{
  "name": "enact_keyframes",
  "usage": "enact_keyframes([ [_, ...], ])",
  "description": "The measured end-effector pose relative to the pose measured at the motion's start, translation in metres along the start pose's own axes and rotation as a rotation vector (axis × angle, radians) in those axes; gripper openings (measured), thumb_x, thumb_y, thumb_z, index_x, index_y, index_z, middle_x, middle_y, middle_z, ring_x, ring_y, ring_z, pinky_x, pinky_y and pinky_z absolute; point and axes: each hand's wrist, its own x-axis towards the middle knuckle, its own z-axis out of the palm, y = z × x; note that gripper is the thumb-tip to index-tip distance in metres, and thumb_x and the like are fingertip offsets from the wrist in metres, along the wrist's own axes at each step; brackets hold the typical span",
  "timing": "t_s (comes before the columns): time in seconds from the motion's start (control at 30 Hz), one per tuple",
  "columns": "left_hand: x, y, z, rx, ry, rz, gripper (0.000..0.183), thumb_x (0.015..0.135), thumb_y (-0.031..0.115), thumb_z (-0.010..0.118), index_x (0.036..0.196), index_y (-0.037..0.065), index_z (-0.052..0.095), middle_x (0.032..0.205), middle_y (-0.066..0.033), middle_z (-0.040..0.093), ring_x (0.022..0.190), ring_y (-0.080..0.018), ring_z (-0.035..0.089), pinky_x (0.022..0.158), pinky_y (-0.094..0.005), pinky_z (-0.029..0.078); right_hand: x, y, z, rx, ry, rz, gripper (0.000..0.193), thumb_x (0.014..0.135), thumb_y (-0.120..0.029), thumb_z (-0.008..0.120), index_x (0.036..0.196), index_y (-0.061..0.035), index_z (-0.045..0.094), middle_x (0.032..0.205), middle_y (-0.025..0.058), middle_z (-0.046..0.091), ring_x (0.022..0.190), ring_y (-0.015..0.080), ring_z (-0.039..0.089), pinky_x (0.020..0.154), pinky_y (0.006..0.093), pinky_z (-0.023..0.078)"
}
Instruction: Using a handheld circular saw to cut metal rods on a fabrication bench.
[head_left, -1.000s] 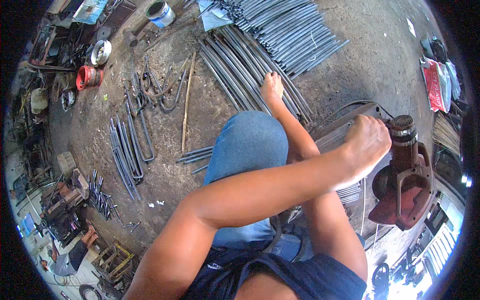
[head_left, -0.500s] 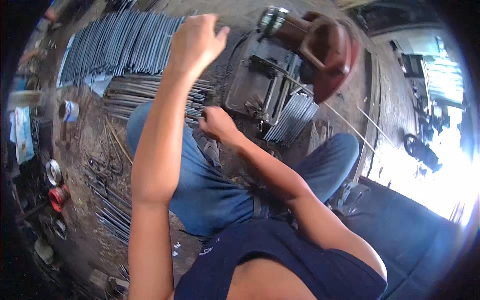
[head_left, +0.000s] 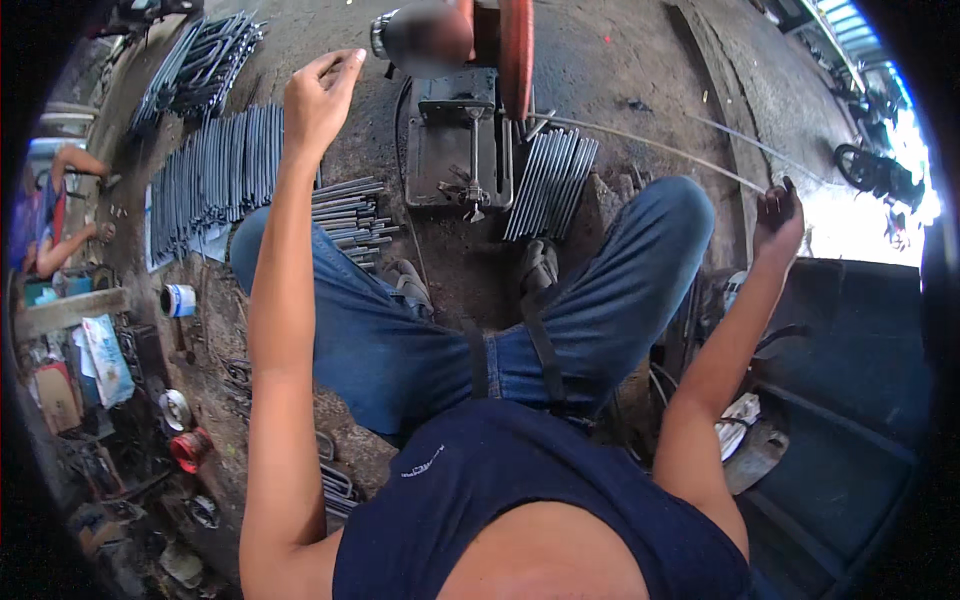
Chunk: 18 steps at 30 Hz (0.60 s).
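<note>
Left hand (head_left: pixel 322 110) and right hand (head_left: pixel 778 215) wide apart, red saw (head_left: pixel 517 60) between them

The person sits low with knees open, and the saw stands in front on the dirty floor (head_left: pixel 590 60). Its head is above the far edge of the metal base (head_left: pixel 425 165); a clamp (head_left: pixel 475 165) sits on this base, reaching to the near edge.

The left hand is raised in the air to the left of the saw head, apart from it, with the fingers bent toward the thumb. The right hand is out beyond the right knee, fingers curled, at the outer end of a long thin rod (head_left: pixel 650 143). This rod runs from beside the saw, past the far end of a bundle of short rods (head_left: pixel 552 185). From my place I cannot tell if the left fingertips meet, nor if the right fingers are closed around the rod.

The bundle lies just beside the right edge of the base. Off the left edge, near the left knee, more cut rods (head_left: pixel 350 210) lie on the floor, and farther left there is a wide grey row (head_left: pixel 220 170). Beyond this row are bent bars (head_left: pixel 200 65) in a heap. A blue and white can (head_left: pixel 178 300) stands nearer.
</note>
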Motion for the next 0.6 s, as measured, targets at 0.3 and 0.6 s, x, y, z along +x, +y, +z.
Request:
enact_keyframes([
  [0.3, 0.063, 0.064, 0.089, -0.397, -0.195, -0.176, 0.055, 0.092, 0.039, 0.059, 0.130, 0.001, 0.051, 0.122, -0.0091, 0.058, 0.110, -0.0167, 0.056, 0.095, -0.0298, 0.042, 0.138, 0.278, -0.057, -1.217, -0.360, -0.026, 0.029, 0.080, -0.027, 0.063, 0.092, -0.0015, 0.071, 0.092, 0.0159, 0.071, 0.090, 0.0243, 0.067, 0.082, 0.0339, 0.050],
  [0.6, 0.068, 0.087, 0.129, -0.239, -0.212, -0.278, 0.046, 0.093, 0.013, 0.057, 0.134, -0.001, 0.042, 0.119, -0.0137, 0.054, 0.104, -0.0227, 0.058, 0.076, -0.0341, 0.061, 0.219, 0.389, -0.014, -1.743, -0.787, -0.218, 0.057, 0.074, -0.023, 0.058, 0.130, -0.0148, 0.050, 0.134, 0.0159, 0.048, 0.122, 0.0385, 0.048, 0.101, 0.0612, 0.034],
])
